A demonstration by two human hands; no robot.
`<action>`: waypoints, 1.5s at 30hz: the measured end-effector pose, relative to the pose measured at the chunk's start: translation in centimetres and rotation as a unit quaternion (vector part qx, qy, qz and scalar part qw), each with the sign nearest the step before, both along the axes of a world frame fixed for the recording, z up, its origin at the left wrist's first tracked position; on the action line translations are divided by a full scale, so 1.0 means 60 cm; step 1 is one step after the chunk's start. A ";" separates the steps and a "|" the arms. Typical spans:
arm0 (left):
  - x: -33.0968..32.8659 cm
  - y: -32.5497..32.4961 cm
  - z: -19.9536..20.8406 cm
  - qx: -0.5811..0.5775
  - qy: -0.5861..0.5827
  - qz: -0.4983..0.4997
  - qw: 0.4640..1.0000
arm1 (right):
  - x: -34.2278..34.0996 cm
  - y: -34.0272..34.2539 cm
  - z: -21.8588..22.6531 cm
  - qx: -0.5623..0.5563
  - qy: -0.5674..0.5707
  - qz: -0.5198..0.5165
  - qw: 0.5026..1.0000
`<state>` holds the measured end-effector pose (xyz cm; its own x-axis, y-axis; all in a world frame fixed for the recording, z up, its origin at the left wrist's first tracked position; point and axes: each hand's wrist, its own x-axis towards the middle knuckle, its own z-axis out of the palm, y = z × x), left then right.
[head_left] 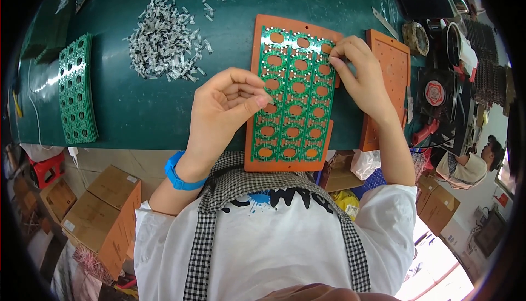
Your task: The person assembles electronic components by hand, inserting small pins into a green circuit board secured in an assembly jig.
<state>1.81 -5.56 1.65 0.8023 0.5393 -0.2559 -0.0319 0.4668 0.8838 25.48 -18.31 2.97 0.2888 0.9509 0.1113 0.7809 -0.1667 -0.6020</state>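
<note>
In the head view, I see the green circuit panel (285, 95) lying inside the orange tray (282, 166), which is at the near edge of the table (181, 120) and reaches slightly over it. The left hand (224, 95) is above the left side of the panel; its thumb and forefinger are nearly together, but I cannot tell whether a small part is between them. The right hand (359, 73) is at the upper right corner, fingers bent with tips close together; I cannot tell whether they grip anything or only touch.

I judge the panel to be light, thin and rather stiff, with a smooth face that may slip a little. Its many oval cut-outs probably make it weak in bending, so I would take it by two opposite outer edges and not press on the middle. The pale pieces in the loose pile (164, 40) look tiny and light, so fingertips suit them. The stacked green panels (76, 90) lie at far left, well apart.
</note>
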 end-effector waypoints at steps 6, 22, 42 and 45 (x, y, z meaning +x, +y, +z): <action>0.005 -0.007 0.003 -0.028 -0.008 -0.005 1.000 | -0.016 -0.008 -0.016 0.037 -0.092 -0.023 0.995; 0.012 -0.043 0.019 -0.072 0.005 -0.077 0.994 | -0.096 -0.040 0.033 0.223 -0.205 0.228 0.925; -0.048 0.074 -0.025 0.639 0.258 0.109 0.716 | -0.026 -0.031 0.006 -0.013 0.001 0.055 0.998; -0.046 0.077 -0.025 0.657 0.246 0.097 0.706 | -0.028 -0.030 0.006 -0.012 -0.010 0.051 0.999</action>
